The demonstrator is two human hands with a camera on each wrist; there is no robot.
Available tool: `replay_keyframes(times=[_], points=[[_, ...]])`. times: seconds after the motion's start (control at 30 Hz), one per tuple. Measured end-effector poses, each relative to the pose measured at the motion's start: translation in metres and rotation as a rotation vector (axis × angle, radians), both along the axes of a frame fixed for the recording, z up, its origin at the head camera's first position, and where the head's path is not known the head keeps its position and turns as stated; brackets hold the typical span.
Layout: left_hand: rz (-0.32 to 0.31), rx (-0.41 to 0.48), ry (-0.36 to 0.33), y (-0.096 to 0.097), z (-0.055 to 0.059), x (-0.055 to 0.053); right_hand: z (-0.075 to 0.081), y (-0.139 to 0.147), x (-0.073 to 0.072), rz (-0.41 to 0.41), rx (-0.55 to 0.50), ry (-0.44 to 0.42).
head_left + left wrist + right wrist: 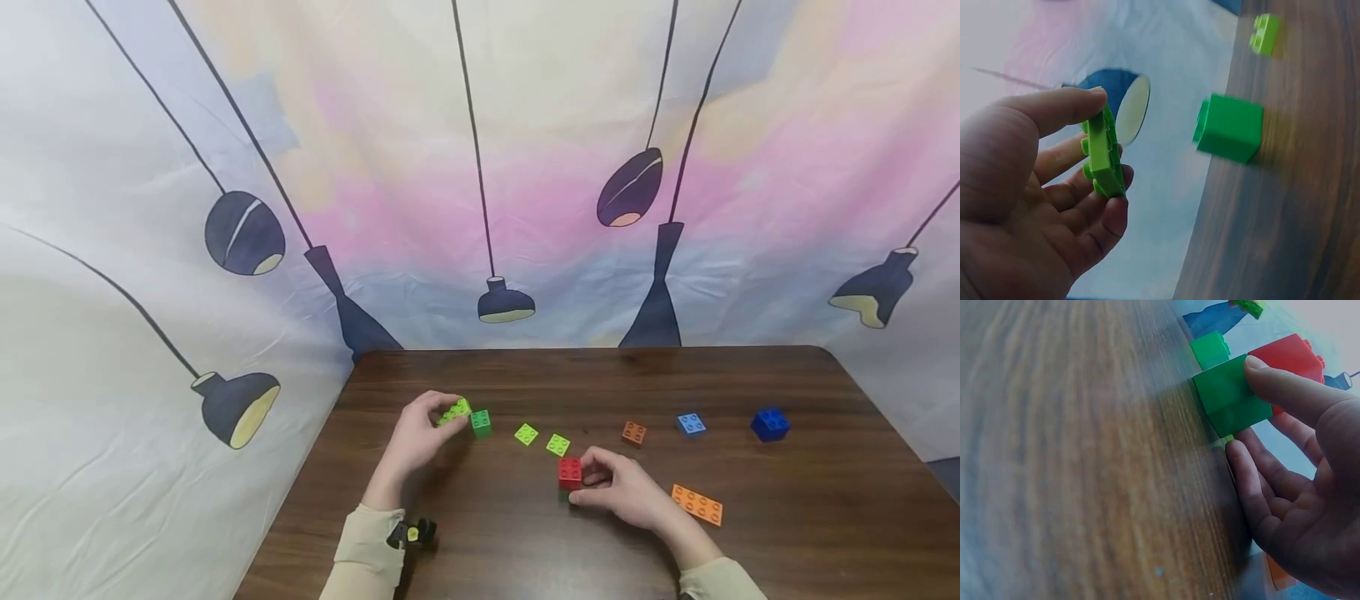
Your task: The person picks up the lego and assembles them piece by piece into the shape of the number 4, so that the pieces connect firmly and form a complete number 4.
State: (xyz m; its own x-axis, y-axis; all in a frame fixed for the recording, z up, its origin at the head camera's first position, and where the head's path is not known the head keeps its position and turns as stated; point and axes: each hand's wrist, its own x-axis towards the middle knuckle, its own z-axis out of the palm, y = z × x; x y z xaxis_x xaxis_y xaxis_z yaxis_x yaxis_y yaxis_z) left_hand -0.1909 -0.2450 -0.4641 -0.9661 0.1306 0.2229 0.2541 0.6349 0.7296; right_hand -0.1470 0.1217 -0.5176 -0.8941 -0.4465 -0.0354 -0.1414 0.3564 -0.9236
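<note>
My left hand [415, 431] pinches a long lime-green toy building brick [1102, 150] between thumb and fingers, its studs towards the palm in the left wrist view. Right beside that brick, a green brick [481, 423] stands on the table, apart from the hand in the left wrist view. Nearer the front, my right hand [628, 487] grips a two-brick stack from its right side. A red brick [570, 472] forms the top, and a green brick [1232, 397] forms the bottom. The thumb lies across the join in the right wrist view; the fingers are partly hidden behind.
Two small flat lime bricks [526, 434] lie between the hands on the wooden table [525, 550]. Rightward are a brown-orange brick [633, 432], a light blue brick [692, 424] and a dark blue brick [770, 424]. A long orange brick [697, 505] lies beside the right forearm.
</note>
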Motion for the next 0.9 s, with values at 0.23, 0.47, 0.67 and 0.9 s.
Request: replay_keyframes(times=[0.23,0.47,0.67,0.9], points=[[-0.170,-0.027,0.021,0.036,-0.004,0.008,-0.002,0.001,0.000,0.000,-0.016,-0.007],[-0.323,-0.096,0.007,0.074,-0.003,0.025,-0.003,0.000,-0.003,-0.005,-0.010,-0.006],[-0.392,-0.138,0.017,0.088,0.000,0.036,-0.004,0.000,-0.003,0.004,-0.016,-0.008],[-0.400,-0.098,0.023,0.098,0.007,0.041,-0.006,0.001,-0.002,0.012,-0.033,-0.013]])
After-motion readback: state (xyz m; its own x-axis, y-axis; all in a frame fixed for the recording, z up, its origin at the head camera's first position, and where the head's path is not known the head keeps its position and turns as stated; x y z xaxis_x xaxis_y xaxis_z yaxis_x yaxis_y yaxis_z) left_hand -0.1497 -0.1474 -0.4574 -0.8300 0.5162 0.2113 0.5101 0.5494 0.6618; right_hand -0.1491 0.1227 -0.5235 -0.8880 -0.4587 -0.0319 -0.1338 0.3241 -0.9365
